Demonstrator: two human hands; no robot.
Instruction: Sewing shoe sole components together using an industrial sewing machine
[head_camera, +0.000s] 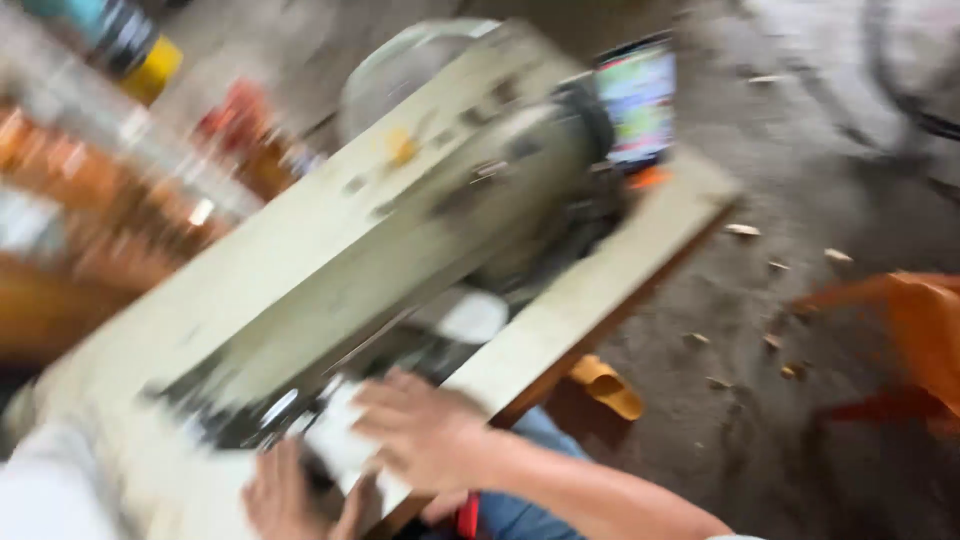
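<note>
The head view is badly blurred by motion. A cream-coloured sewing machine (400, 220) lies across a pale wooden table (620, 270). My right hand (420, 430) rests flat on a white piece of material (335, 440) near the needle end of the machine, fingers spread. My left hand (285, 495) sits low at the frame's bottom edge, touching the same white piece from below. Whether either hand grips the piece is too blurred to tell.
A phone with a lit screen (638, 100) stands at the table's far end. An orange plastic chair (910, 340) is at the right on a dirty concrete floor with scraps. A yellow slipper (605, 385) lies under the table edge. Blurred bottles and clutter (120, 150) are at left.
</note>
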